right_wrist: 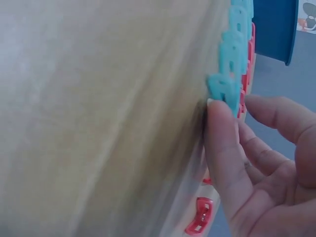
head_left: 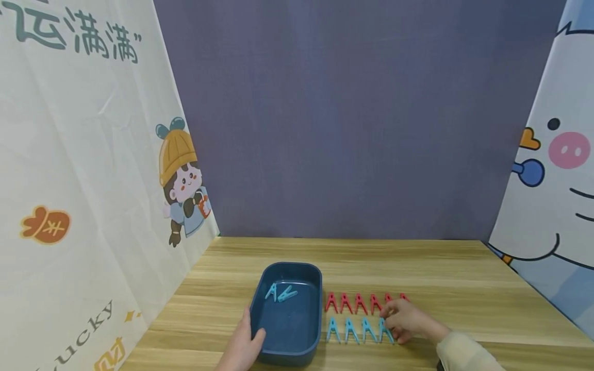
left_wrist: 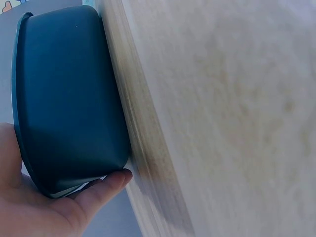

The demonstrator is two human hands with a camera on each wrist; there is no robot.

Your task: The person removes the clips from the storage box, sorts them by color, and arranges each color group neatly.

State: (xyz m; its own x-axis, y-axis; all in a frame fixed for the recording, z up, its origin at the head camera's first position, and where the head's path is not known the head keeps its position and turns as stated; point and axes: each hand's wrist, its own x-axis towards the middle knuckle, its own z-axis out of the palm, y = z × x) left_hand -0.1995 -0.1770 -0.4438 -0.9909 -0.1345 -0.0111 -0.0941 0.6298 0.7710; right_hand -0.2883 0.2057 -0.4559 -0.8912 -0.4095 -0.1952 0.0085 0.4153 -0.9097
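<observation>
In the head view, a dark blue plastic bin [head_left: 287, 335] stands on the wooden table with two light blue clothespins [head_left: 287, 293] lying inside. My left hand [head_left: 242, 342] holds its near left corner, the fingers along the outer wall and the thumb at the rim. My right hand [head_left: 405, 320] has its thumb and fingers curled about the rightmost blue clothespin [head_left: 384, 331] of a row. The right wrist view shows the thumb against this clothespin [right_wrist: 222, 88], with the index fingertip close to its other side. Part of it is hidden behind the fingers.
Several blue clothespins [head_left: 350, 330] lie in a row right of the bin. Behind them runs a row of several red clothespins [head_left: 346, 303], its right end partly covered by my right hand. A grey cloth [head_left: 343, 123] hangs at the table's back edge, with printed cloths at both sides.
</observation>
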